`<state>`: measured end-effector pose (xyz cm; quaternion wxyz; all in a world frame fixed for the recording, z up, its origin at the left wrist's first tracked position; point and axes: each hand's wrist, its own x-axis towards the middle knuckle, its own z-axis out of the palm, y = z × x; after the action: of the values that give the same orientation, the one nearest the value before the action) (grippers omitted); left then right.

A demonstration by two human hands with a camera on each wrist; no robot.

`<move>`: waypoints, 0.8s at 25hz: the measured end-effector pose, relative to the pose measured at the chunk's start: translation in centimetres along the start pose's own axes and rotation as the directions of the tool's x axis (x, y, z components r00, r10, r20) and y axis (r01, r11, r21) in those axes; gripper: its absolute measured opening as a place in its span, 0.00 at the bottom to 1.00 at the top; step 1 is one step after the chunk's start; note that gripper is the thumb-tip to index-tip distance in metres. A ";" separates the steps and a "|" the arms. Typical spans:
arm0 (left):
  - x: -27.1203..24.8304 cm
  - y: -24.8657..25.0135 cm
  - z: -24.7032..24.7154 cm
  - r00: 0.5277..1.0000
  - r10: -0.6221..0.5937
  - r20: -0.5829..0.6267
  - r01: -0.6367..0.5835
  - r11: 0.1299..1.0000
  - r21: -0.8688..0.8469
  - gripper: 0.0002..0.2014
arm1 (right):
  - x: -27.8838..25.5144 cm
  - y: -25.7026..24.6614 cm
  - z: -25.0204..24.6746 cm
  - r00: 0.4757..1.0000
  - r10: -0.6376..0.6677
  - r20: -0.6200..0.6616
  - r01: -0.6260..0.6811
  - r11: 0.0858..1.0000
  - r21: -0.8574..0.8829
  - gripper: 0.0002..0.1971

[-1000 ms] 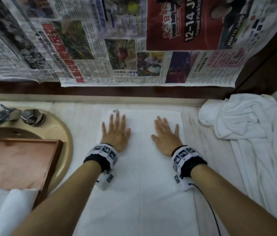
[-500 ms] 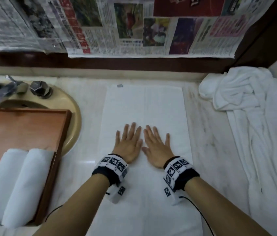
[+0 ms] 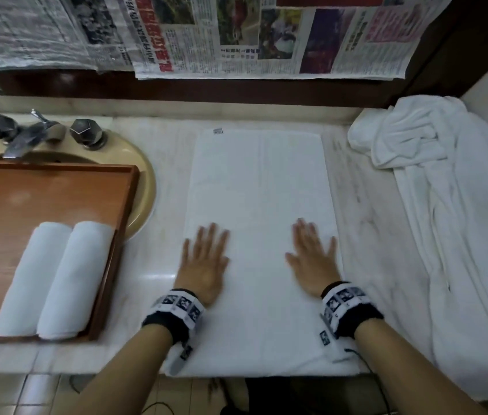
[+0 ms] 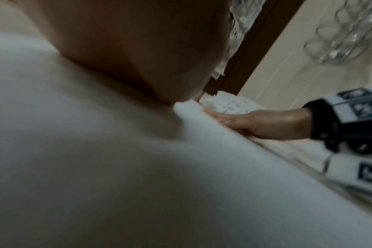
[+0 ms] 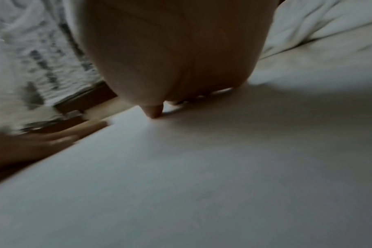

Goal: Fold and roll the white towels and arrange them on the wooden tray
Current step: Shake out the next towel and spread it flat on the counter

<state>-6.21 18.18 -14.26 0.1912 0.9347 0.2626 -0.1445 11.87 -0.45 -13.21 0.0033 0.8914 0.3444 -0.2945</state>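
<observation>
A folded white towel [image 3: 259,190] lies flat and lengthwise on the marble counter [image 3: 365,211], reaching the front edge. My left hand [image 3: 203,262] presses flat on its left side, fingers straight. My right hand [image 3: 313,259] lies flat near its right edge, fingers spread. At the left, the wooden tray [image 3: 21,199] sits over the sink and carries two rolled white towels [image 3: 54,280] side by side at its near right corner. The wrist views show each palm on the towel [image 4: 138,167] [image 5: 202,167], blurred.
A heap of loose white towels [image 3: 452,205] fills the right end of the counter. The beige sink [image 3: 144,187] and chrome tap [image 3: 27,136] stand at the back left. Newspaper sheets [image 3: 266,34] hang on the wall behind.
Both hands slid down the towel toward me, came together at its middle, then spread apart to its left and right sides. The view tilted down, showing more of the tray.
</observation>
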 end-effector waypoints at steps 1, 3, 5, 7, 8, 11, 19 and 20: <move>0.0 -1.6 -0.3 0.986 -0.165 -0.015 0.164 0.986 -0.039 0.29 | 0.0 1.3 -0.7 0.986 0.166 -0.021 -0.165 0.986 0.034 0.34; -0.6 -2.0 -1.1 0.950 -0.310 0.021 0.311 0.948 -0.061 0.30 | -1.6 1.1 -0.9 0.965 0.256 -0.050 -0.256 0.967 0.005 0.35; -1.7 1.8 -0.3 0.998 -0.056 0.005 0.056 0.998 -0.036 0.32 | -3.6 -2.5 0.9 0.996 -0.047 -0.071 0.042 0.997 -0.068 0.33; -3.7 4.6 1.7 0.981 0.180 0.069 -0.181 0.984 0.002 0.31 | -5.1 -3.9 3.1 0.970 -0.243 -0.017 0.241 0.966 -0.090 0.31; -4.4 4.0 2.0 0.982 0.175 0.066 -0.177 0.984 0.018 0.29 | -5.3 -2.9 3.2 0.979 -0.202 -0.018 0.200 0.977 -0.073 0.31; -4.7 -0.7 0.9 0.978 -0.206 -0.019 0.205 0.978 -0.043 0.29 | -5.0 1.9 1.9 0.975 0.215 -0.046 -0.214 0.976 0.039 0.33; -8.6 4.1 4.8 0.997 0.065 -0.037 -0.065 0.998 -0.016 0.31 | -10.1 -3.4 7.9 0.984 -0.153 -0.085 0.149 0.987 -0.057 0.32; -8.9 2.3 4.9 0.997 -0.034 -0.074 0.034 0.999 -0.004 0.32 | -10.4 -1.7 8.2 0.991 -0.035 -0.128 0.030 0.999 -0.035 0.32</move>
<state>-13.08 10.34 -14.64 0.1801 0.9345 0.2856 -0.1126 0.44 -7.28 -14.16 -0.0091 0.9027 0.3631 -0.2306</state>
